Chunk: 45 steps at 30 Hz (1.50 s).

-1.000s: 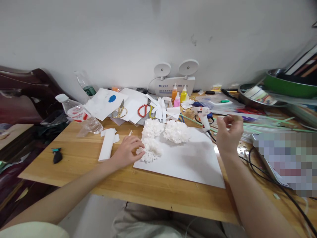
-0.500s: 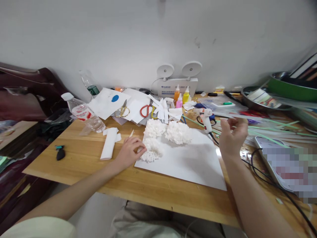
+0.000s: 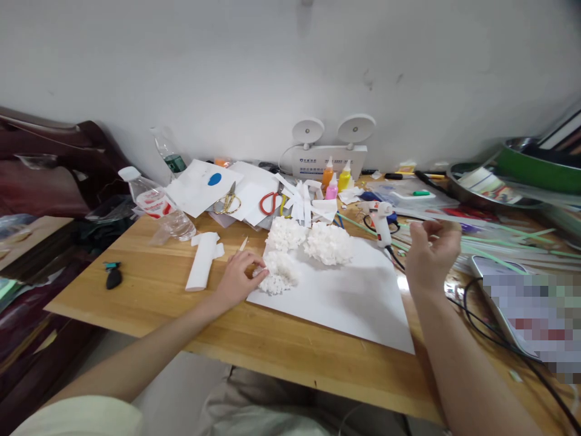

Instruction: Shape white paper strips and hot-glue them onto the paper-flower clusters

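So the wooden table (image 3: 136, 266) has a big white sheet (image 3: 354, 303) near its front edge. Right hand (image 3: 434, 257) is up past the sheet's right edge, fingers curled, can't tell if that grip's got anything. Left hand (image 3: 238, 278) has fingertips on the front fluffy clump (image 3: 279, 277), by the sheet's front-left corner, can't tell if it's really pinching. White glue gun (image 3: 382, 227) sits by the far-right corner.

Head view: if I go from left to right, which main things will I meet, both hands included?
White-capped clear bottle → left hand → rightmost white fluffy clump → white glue gun → right hand → green pan.
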Each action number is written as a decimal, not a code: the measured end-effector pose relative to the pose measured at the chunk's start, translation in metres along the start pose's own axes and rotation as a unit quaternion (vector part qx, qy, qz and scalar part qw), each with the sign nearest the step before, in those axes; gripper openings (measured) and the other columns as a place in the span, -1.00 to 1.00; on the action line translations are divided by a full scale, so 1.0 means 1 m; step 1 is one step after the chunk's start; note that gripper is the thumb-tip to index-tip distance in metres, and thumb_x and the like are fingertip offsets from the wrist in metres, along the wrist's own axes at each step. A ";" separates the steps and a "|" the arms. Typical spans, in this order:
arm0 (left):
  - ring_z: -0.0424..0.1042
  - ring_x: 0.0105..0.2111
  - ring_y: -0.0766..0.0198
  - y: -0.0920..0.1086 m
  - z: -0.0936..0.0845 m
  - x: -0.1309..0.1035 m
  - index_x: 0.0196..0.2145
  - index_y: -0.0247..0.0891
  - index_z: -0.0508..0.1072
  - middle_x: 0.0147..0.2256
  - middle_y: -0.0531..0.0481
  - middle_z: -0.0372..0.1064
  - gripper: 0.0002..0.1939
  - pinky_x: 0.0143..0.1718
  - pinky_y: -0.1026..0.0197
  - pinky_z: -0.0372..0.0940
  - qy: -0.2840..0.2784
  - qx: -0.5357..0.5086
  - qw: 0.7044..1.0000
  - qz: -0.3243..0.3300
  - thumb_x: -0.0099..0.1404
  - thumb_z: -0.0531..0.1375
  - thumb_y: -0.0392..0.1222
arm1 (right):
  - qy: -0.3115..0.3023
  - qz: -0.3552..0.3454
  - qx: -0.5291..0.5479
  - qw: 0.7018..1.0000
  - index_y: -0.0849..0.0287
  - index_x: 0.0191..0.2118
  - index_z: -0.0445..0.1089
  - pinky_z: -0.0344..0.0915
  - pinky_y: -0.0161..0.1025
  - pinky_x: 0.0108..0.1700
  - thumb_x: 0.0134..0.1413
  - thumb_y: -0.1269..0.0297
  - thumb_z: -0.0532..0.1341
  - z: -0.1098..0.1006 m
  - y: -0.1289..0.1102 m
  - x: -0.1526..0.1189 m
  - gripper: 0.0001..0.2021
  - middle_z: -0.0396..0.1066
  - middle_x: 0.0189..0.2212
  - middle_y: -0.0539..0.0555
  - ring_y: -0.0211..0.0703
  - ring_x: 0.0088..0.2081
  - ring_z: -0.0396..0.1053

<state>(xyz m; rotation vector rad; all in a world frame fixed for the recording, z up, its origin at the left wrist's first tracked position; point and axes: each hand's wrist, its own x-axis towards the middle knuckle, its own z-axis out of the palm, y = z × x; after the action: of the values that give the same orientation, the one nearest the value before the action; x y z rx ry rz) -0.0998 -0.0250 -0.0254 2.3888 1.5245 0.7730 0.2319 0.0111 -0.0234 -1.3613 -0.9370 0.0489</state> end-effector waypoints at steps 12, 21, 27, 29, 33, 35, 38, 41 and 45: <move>0.29 -0.26 0.25 0.002 -0.001 -0.003 -0.41 -0.19 0.42 -0.34 0.03 0.29 -0.93 -0.12 0.13 0.09 0.011 0.022 0.999 0.024 0.14 0.14 -0.20 | 0.012 0.012 0.036 0.999 0.22 -0.30 0.22 0.07 -0.28 -0.34 -0.18 0.33 0.15 -0.002 -0.010 0.000 -0.78 0.06 -0.53 -0.11 -0.31 -0.48 0.06; 0.29 -0.28 0.26 0.001 0.001 -0.001 -0.43 -0.18 0.44 -0.36 0.04 0.30 -0.92 -0.15 0.14 0.07 0.021 0.042 0.999 0.016 0.15 0.14 -0.23 | 0.018 0.006 0.052 0.998 0.21 -0.40 0.16 0.05 -0.28 -0.35 -0.18 0.37 0.16 -0.002 -0.008 0.001 -0.85 0.07 -0.53 -0.09 -0.33 -0.47 0.07; 0.29 -0.27 0.25 0.002 0.004 -0.005 -0.38 -0.18 0.45 -0.34 0.02 0.31 -0.89 -0.14 0.14 0.07 0.049 0.028 0.997 0.052 0.14 0.16 -0.15 | 0.014 0.011 0.056 0.998 0.22 -0.36 0.18 0.06 -0.28 -0.34 -0.17 0.39 0.16 -0.003 -0.009 0.002 -0.84 0.07 -0.52 -0.08 -0.33 -0.46 0.08; 0.29 -0.27 0.24 0.001 0.007 -0.005 -0.41 -0.16 0.47 -0.35 0.02 0.31 -0.89 -0.16 0.13 0.05 0.052 0.042 0.996 0.057 0.14 0.17 -0.13 | 0.015 0.011 0.051 0.999 0.22 -0.38 0.18 0.07 -0.28 -0.33 -0.16 0.38 0.16 -0.003 -0.010 0.002 -0.85 0.07 -0.52 -0.08 -0.32 -0.46 0.08; 0.28 -0.27 0.24 -0.002 0.011 -0.004 -0.43 -0.13 0.49 -0.36 0.03 0.32 -0.89 -0.18 0.13 0.04 0.050 0.054 0.997 0.031 0.16 0.16 -0.14 | 0.020 0.012 0.053 0.998 0.23 -0.42 0.18 0.05 -0.29 -0.34 -0.16 0.37 0.16 -0.003 -0.012 0.001 -0.87 0.07 -0.52 -0.09 -0.33 -0.46 0.07; 0.28 -0.27 0.24 -0.003 0.011 -0.003 -0.42 -0.12 0.49 -0.37 0.04 0.31 -0.90 -0.18 0.14 0.06 0.047 0.041 0.998 0.024 0.15 0.17 -0.14 | 0.020 0.013 0.055 0.998 0.23 -0.40 0.19 0.04 -0.28 -0.34 -0.16 0.37 0.16 -0.003 -0.012 0.001 -0.86 0.06 -0.53 -0.10 -0.33 -0.47 0.06; 0.29 -0.27 0.25 -0.004 0.009 -0.002 -0.40 -0.15 0.47 -0.37 0.03 0.32 -0.89 -0.16 0.15 0.09 0.050 0.008 0.999 0.020 0.16 0.16 -0.14 | 0.018 0.017 0.053 0.998 0.25 -0.35 0.22 0.05 -0.28 -0.34 -0.16 0.37 0.16 -0.004 -0.013 0.001 -0.83 0.06 -0.54 -0.11 -0.33 -0.47 0.06; 0.30 -0.27 0.25 -0.005 0.006 -0.002 -0.40 -0.18 0.45 -0.37 0.03 0.33 -0.89 -0.14 0.14 0.10 0.057 -0.014 0.998 0.002 0.16 0.15 -0.15 | 0.017 0.017 0.054 0.998 0.26 -0.32 0.24 0.06 -0.29 -0.34 -0.16 0.36 0.16 -0.003 -0.013 0.001 -0.81 0.07 -0.54 -0.11 -0.33 -0.47 0.07; 0.32 -0.27 0.25 -0.006 0.005 -0.002 -0.41 -0.19 0.45 -0.36 0.02 0.33 -0.89 -0.15 0.15 0.15 0.041 -0.072 0.995 -0.049 0.14 0.17 -0.14 | 0.024 0.015 0.059 0.998 0.25 -0.27 0.27 0.06 -0.28 -0.34 -0.19 0.36 0.17 -0.003 -0.011 0.001 -0.75 0.08 -0.54 -0.11 -0.31 -0.47 0.09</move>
<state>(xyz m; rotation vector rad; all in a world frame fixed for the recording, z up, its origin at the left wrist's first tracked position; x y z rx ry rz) -0.1029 -0.0237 -0.0331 2.1879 1.5460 0.9348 0.2291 0.0069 -0.0131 -1.2620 -0.8609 0.0924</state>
